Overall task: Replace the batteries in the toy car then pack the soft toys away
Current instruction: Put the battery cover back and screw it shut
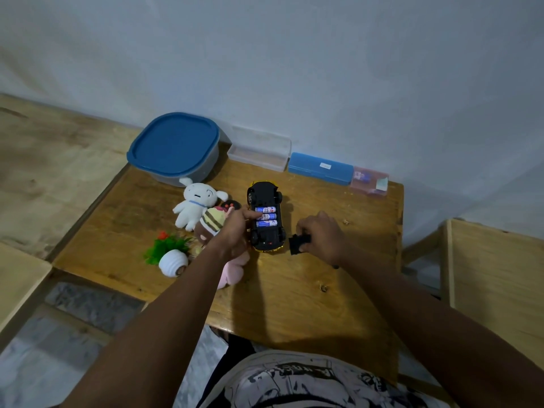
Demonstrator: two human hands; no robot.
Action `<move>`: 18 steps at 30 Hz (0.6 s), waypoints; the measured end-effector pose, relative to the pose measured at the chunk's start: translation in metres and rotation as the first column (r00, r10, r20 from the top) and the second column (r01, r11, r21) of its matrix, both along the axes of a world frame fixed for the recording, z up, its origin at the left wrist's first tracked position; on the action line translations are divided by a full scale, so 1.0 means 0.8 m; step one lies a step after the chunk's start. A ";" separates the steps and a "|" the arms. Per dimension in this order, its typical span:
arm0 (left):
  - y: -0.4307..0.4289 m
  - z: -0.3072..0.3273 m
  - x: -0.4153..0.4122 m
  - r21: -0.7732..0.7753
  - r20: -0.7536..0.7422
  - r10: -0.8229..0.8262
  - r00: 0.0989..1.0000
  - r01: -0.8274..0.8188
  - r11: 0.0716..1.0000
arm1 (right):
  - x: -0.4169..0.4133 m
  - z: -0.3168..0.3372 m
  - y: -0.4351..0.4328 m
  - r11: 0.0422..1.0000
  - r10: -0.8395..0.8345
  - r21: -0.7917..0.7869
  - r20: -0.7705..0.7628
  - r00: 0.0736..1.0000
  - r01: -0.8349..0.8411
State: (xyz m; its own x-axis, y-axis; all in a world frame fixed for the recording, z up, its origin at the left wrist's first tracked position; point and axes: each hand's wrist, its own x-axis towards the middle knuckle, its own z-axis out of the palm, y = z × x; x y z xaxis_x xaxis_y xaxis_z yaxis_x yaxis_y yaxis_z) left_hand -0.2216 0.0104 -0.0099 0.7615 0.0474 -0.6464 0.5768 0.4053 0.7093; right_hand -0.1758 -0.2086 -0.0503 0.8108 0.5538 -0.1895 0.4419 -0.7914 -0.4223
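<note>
Here, left hand point(235, 231) on batteries point(267, 223) in toy car point(263, 195), right hand point(322, 234) gripping cover point(296, 245)

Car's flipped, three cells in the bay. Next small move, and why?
Probably bring the black cover in the right hand over the open bay of the toy car and press it shut: all three batteries look seated, and the left hand steadies them with a fingertip.
</note>
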 end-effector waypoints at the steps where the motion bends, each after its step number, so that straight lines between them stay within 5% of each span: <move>1: 0.002 -0.002 0.000 -0.005 0.004 0.004 1.000 -0.004 1.000 | 0.001 0.004 0.000 0.994 -0.046 0.091 -0.102 0.994 0.056; 3: 0.006 -0.006 -0.001 -0.015 0.010 0.010 1.000 -0.010 1.000 | 0.006 0.014 -0.001 0.958 -0.114 0.234 -0.210 0.971 0.163; 10: 0.004 -0.004 0.001 -0.074 0.031 0.005 0.999 -0.003 0.997 | 0.024 0.089 0.020 0.697 -0.346 0.624 -0.140 0.928 0.353; 18: -0.005 0.012 0.005 -0.124 0.041 -0.064 0.997 0.069 0.990 | 0.021 0.111 0.051 0.903 -0.022 0.420 -0.172 0.985 0.093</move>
